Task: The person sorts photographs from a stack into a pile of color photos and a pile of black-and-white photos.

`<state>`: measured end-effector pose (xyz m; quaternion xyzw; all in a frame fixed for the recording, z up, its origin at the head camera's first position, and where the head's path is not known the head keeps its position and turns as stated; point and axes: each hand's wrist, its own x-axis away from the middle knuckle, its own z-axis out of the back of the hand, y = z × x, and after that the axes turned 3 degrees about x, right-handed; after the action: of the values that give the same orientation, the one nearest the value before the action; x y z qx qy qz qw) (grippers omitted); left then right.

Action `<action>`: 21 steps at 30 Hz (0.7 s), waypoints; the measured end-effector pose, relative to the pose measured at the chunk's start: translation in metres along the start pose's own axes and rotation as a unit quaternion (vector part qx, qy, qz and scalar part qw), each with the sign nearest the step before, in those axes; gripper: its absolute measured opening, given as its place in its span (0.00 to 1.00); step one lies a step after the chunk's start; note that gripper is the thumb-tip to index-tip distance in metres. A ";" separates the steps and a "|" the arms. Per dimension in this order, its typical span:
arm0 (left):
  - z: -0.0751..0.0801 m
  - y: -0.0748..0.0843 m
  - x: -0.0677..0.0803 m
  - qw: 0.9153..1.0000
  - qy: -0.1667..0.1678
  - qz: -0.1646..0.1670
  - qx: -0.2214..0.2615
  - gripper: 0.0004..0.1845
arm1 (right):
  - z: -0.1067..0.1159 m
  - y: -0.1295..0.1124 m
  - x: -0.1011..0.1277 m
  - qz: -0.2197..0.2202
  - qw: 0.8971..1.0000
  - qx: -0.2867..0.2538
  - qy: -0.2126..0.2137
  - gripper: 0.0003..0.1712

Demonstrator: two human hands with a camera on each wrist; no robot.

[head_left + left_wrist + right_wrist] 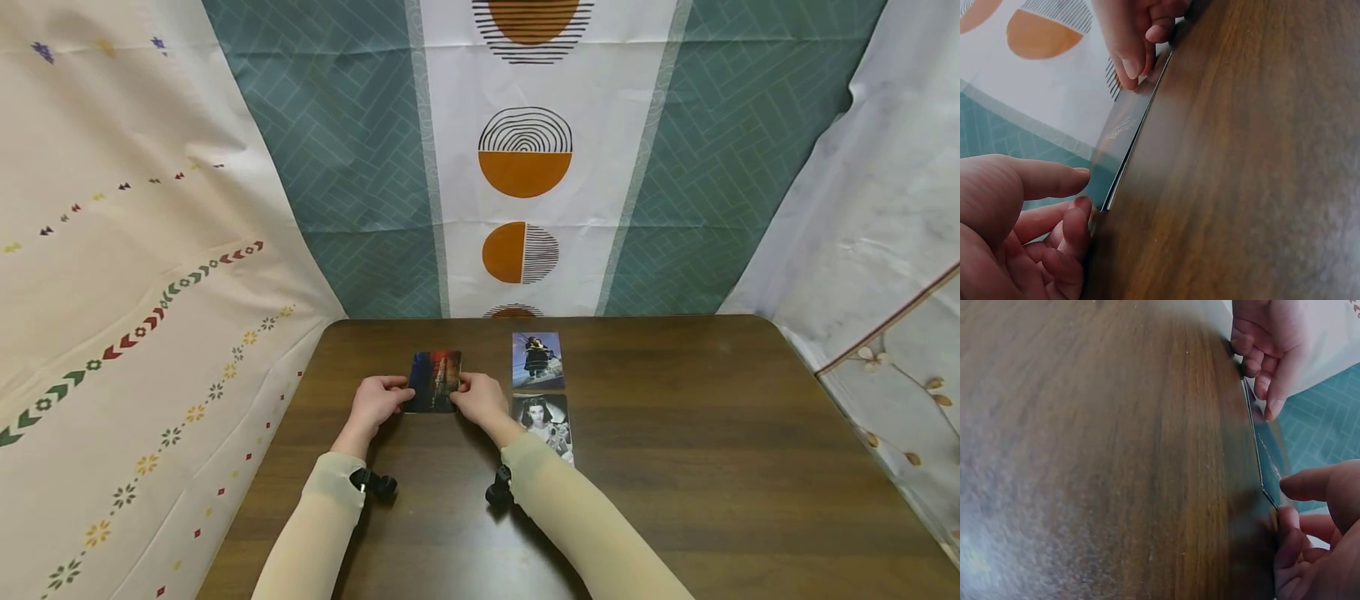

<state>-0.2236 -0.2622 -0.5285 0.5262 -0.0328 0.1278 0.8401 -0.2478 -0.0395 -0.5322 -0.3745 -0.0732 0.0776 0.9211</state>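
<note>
A dark postcard (pixel 433 382) with a red and blue picture of a lit tower lies on the table, left of the middle. My left hand (pixel 378 402) holds its left edge, thumb on top and other fingers curled at the side. At the opposite edge, my right hand (pixel 482 398) grips it the same way. Seen low in the left wrist view, the near edge of the postcard (pixel 1138 128) shows more than one thin layer. To the right lie a purple-blue postcard (pixel 537 361) with a dark-clad figure and, below it, a black-and-white portrait postcard (pixel 542 417), partly behind my right forearm.
The brown wooden table (pixel 705 450) extends widely to the right. A patterned teal and white cloth (pixel 360 167) hangs behind its far edge. Pale cloths drape at both sides. Each wrist carries a small black camera (pixel 498 490).
</note>
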 end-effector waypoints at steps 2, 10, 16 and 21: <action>0.000 0.000 0.000 1.000 -0.002 -0.001 -0.002 0.22 | 0.000 0.000 0.000 -0.002 1.000 -0.001 0.004 0.30; -0.001 0.003 -0.002 1.000 -0.002 0.009 -0.005 0.23 | 0.001 -0.001 -0.001 -0.014 1.000 -0.010 0.007 0.28; -0.002 0.004 -0.003 1.000 -0.002 0.011 0.006 0.22 | 0.001 -0.003 -0.002 -0.032 0.999 -0.030 -0.006 0.30; -0.002 0.005 -0.002 0.999 -0.006 0.025 0.026 0.22 | 0.002 -0.005 -0.002 -0.044 0.996 -0.071 -0.007 0.29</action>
<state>-0.2273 -0.2592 -0.5257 0.5473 -0.0473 0.1461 0.8227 -0.2492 -0.0416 -0.5275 -0.4351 -0.1009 0.0345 0.8940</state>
